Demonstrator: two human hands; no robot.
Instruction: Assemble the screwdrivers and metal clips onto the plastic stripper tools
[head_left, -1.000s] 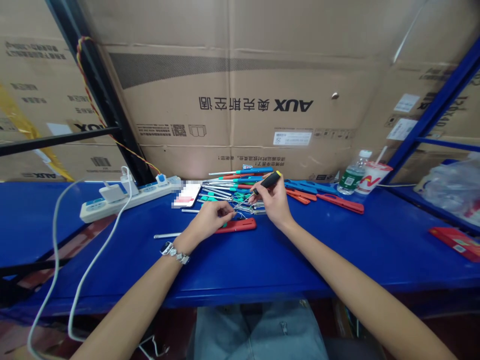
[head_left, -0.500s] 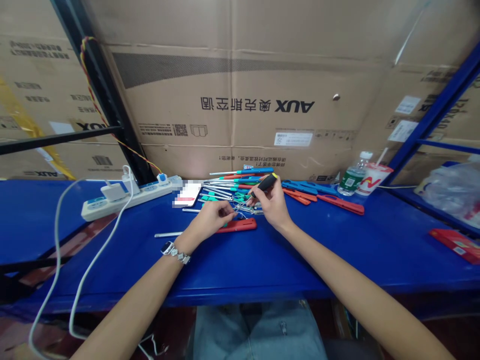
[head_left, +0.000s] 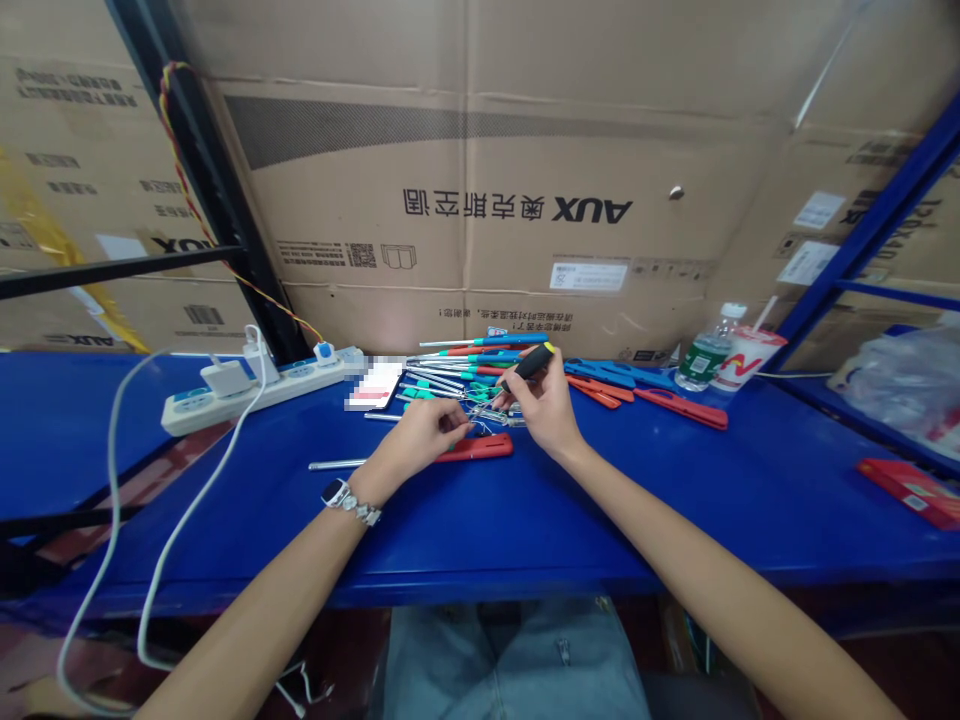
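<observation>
My right hand (head_left: 549, 408) is closed around a screwdriver (head_left: 531, 366) with a black and yellow handle, its thin shaft slanting down to the left. Opposite it, my left hand (head_left: 433, 428) pinches a small piece too fine to name near the screwdriver's tip; thin wires or metal bits show between the two hands. Below the fingers lies a red handle (head_left: 480, 447) with a metal rod (head_left: 334, 465) running out to its left, partly hidden by my left hand. Behind the hands are several metal rods with green, blue and red parts (head_left: 469, 357).
A phone (head_left: 381, 383) and a white power strip (head_left: 255, 388) with cables lie to the left. On the right are blue and orange-red handles (head_left: 679, 408), a water bottle (head_left: 703, 352), a paper cup (head_left: 750, 358) and a red box (head_left: 909, 490). Cardboard (head_left: 360, 60) stands behind the blue table (head_left: 465, 540).
Both hands stay nearly in place, with the screwdriver still in the right one. The view has shifted very slightly.
</observation>
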